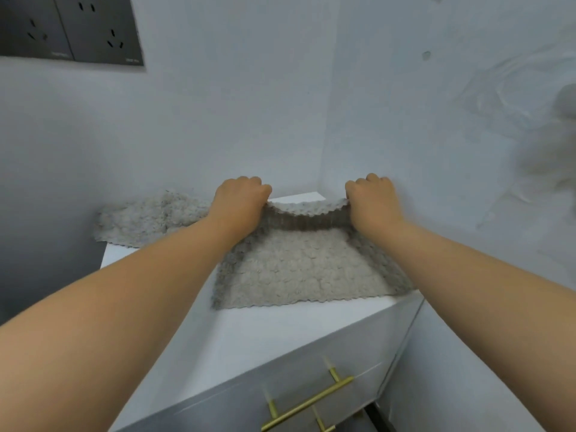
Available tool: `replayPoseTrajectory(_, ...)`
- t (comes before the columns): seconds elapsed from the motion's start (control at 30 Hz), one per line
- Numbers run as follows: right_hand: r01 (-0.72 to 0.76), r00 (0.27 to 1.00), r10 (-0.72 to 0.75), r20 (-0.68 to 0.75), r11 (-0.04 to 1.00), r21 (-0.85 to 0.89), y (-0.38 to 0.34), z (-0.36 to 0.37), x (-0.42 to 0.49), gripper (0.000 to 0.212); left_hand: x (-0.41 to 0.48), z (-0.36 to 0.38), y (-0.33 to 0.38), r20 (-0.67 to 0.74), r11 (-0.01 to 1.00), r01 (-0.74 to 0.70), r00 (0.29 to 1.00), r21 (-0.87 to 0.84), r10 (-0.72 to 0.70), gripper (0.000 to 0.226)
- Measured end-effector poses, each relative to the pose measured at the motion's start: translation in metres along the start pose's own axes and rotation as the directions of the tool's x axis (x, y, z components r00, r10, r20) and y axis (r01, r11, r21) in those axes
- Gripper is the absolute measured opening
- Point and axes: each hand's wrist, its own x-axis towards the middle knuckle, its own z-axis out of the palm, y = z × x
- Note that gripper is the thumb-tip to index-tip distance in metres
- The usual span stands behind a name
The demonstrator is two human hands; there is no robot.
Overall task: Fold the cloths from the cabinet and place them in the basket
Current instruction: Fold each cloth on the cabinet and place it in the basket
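Left hand: I read my left hand (241, 202) as clenched around the far left corner of the cloth (299, 269), knuckles up and fingers curled under the edge.
Right hand: my right hand (371, 202) grasps the far right corner the same way, level with the left hand and close to the wall (218, 120).
Cloth, position: it lies on top of the cabinet (249, 338), toward the right rear corner. Its near edge rests flat on the white surface and its right side reaches the cabinet's right edge.
Cloth, shape: the far edge is raised off the surface between both hands and sags slightly in the middle. The shaded underside shows beneath the lifted edge.
Cloth, material: beige, with a bumpy pile and a scalloped border.
Second cloth: a second cloth (146, 216) of the same colour and texture lies to the left, behind my left forearm. Its left part overhangs the cabinet's left edge. I cannot tell whether the two cloths touch, as the forearm covers the gap.
Cabinet front: a white drawer face below the top carries brass-coloured bar handles (308, 400).
Wall fittings: two dark sockets (71, 29) sit side by side at the upper left.
Right margin: a blurred grey shape that I cannot identify.
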Motion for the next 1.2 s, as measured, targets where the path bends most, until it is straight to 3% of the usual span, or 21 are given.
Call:
replayPoseTrajectory(0.07,0.055,0.998,-0.055,-0.022,0.998,0.007,0.006,-0.002,-0.012,0.011,-0.015,-0.006,-0.003,-0.040,0.992,-0.124,0.992,-0.006,0.124,0.013)
replayPoseTrajectory(0.17,0.170,0.982,-0.170,-0.081,0.985,0.001,0.015,-0.009,-0.033,0.018,-0.040,-0.023,-0.006,-0.091,0.961,-0.278,0.956,0.006,0.277,0.036)
replayPoseTrajectory(0.3,0.257,0.962,-0.255,-0.101,0.966,0.006,0.023,-0.027,-0.067,0.031,-0.067,-0.039,-0.005,-0.051,0.912,-0.408,0.911,0.032,0.409,0.036)
replayPoseTrajectory(0.4,0.320,0.946,-0.319,-0.053,0.947,0.008,0.023,-0.029,-0.089,0.031,-0.083,-0.042,0.000,0.052,0.895,-0.444,0.896,0.054,0.441,0.034)
replayPoseTrajectory(0.5,0.381,0.925,-0.380,-0.021,0.924,0.030,0.023,-0.025,-0.103,0.035,-0.094,-0.037,0.007,0.166,0.902,-0.430,0.892,0.029,0.420,0.009)
replayPoseTrajectory(0.6,0.417,0.908,-0.418,0.026,0.908,0.053,0.023,-0.025,-0.114,0.036,-0.106,-0.040,0.014,0.217,0.893,-0.450,0.869,-0.029,0.445,0.016)
replayPoseTrajectory(0.67,0.416,0.904,-0.421,0.074,0.906,0.080,0.023,-0.024,-0.120,0.024,-0.113,-0.043,0.016,0.242,0.902,-0.431,0.872,-0.038,0.426,0.019)
replayPoseTrajectory(0.73,0.367,0.908,-0.379,0.181,0.925,0.097,0.024,-0.025,-0.124,0.015,-0.117,-0.043,0.017,0.277,0.915,-0.401,0.874,-0.049,0.398,0.020)
replayPoseTrajectory(0.93,0.172,0.916,-0.213,0.340,0.974,0.145,0.022,-0.032,-0.129,0.025,-0.126,-0.050,0.024,0.203,0.893,-0.343,0.890,-0.291,0.408,0.033)
replayPoseTrajectory(1.03,-0.108,0.921,0.002,0.390,0.962,0.249,0.017,-0.036,-0.127,0.024,-0.120,-0.056,0.034,0.218,0.812,-0.023,0.958,-0.583,0.184,0.044)
replayPoseTrajectory(1.07,-0.201,0.913,0.074,0.402,0.938,0.282,0.015,-0.036,-0.125,0.024,-0.116,-0.056,0.035,0.213,0.800,0.040,0.971,-0.598,0.111,0.041)
replayPoseTrajectory(1.1,-0.279,0.899,0.135,0.417,0.910,0.306,0.013,-0.036,-0.123,0.026,-0.112,-0.054,0.034,0.189,0.852,0.020,0.977,-0.524,0.094,0.037)
replayPoseTrajectory(1.2,-0.407,0.836,0.223,0.501,0.865,0.293,0.006,-0.032,-0.120,0.042,-0.108,-0.049,0.032,0.348,0.934,-0.082,0.914,-0.347,0.209,0.039)
